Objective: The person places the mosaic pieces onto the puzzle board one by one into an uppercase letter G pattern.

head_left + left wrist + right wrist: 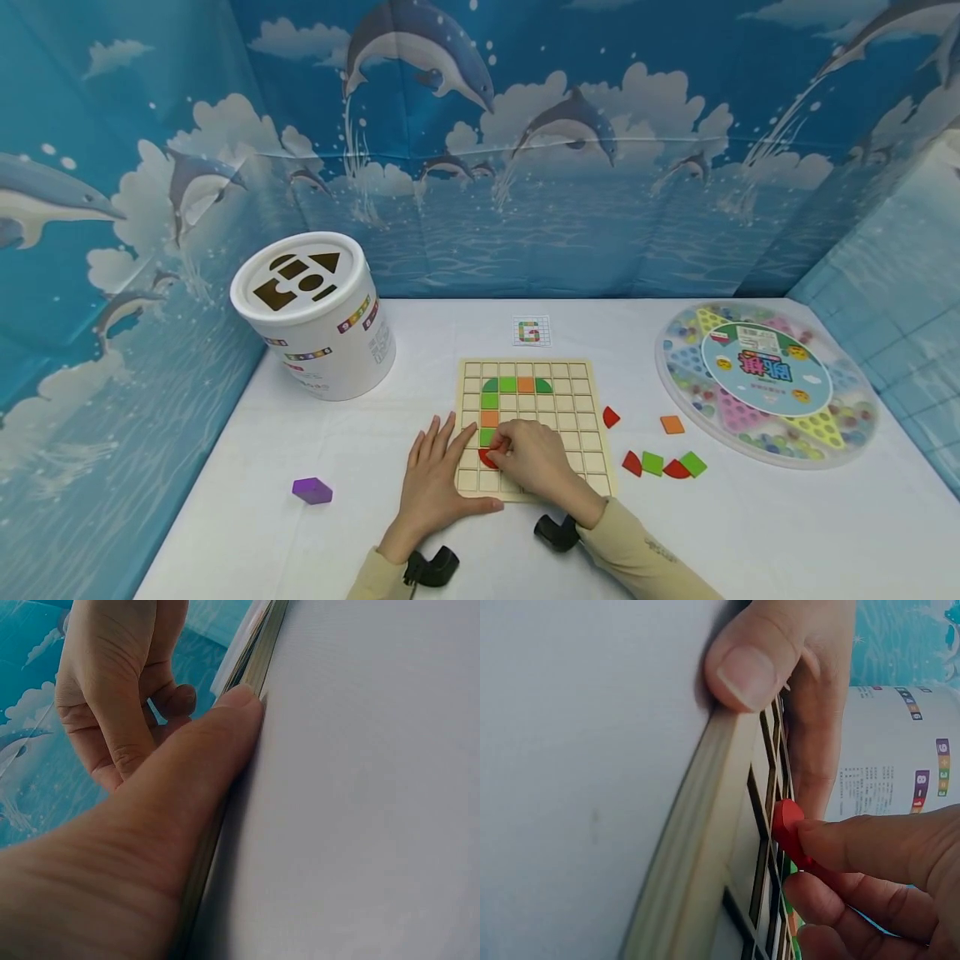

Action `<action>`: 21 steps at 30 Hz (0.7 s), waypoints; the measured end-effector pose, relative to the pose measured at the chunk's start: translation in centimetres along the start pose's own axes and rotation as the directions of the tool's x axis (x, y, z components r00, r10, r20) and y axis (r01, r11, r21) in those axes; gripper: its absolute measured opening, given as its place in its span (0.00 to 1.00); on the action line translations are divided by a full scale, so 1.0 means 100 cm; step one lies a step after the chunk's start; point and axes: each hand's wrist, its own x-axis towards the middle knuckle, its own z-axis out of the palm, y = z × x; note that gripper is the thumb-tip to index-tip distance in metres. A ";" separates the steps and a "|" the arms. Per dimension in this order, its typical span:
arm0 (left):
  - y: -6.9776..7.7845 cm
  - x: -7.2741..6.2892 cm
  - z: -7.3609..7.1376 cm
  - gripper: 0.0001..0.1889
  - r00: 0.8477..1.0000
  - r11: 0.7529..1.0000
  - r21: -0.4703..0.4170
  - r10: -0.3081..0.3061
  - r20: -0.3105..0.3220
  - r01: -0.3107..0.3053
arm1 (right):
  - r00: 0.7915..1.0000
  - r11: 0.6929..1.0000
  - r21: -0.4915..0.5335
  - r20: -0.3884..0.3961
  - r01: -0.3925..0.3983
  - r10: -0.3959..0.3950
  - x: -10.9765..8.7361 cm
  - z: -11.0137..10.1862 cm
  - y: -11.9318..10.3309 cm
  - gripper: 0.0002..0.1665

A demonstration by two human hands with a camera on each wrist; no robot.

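Observation:
A wooden grid board (557, 423) lies in front of me. My left hand (437, 485) rests at its lower left corner, fingers spread, thumb along the near edge. My right hand (537, 457) pinches a red quarter-circle piece (786, 826) between thumb and fingers, tilted against the grid in the right wrist view. Above it on the board runs a column of squares, with an orange square (490, 418) between green ones. The top row has a green quarter-circle (543, 386) at its right end and another at its left, with a green and an orange square between.
Loose red quarter-circles (611, 417), green squares (652, 463) and an orange square (672, 425) lie right of the board. A pattern card (532, 331) sits behind it. Around stand a white bucket (337, 350), a purple block (312, 491) and a round marble game (768, 383).

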 end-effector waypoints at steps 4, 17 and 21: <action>0.000 0.000 0.000 0.59 1.000 1.000 -0.002 -0.006 0.007 0.006 | 1.000 1.000 -0.024 -0.003 0.002 -0.002 0.000 -0.001 0.000 0.09; 0.000 0.000 -0.001 0.58 1.000 1.000 0.003 -0.013 0.023 0.013 | 0.999 1.000 -0.021 0.050 0.016 -0.015 0.000 -0.002 0.000 0.12; 0.001 0.000 -0.002 0.58 0.999 1.000 -0.002 -0.020 0.033 0.020 | 0.996 1.000 -0.014 0.083 0.025 -0.024 0.001 -0.003 0.001 0.11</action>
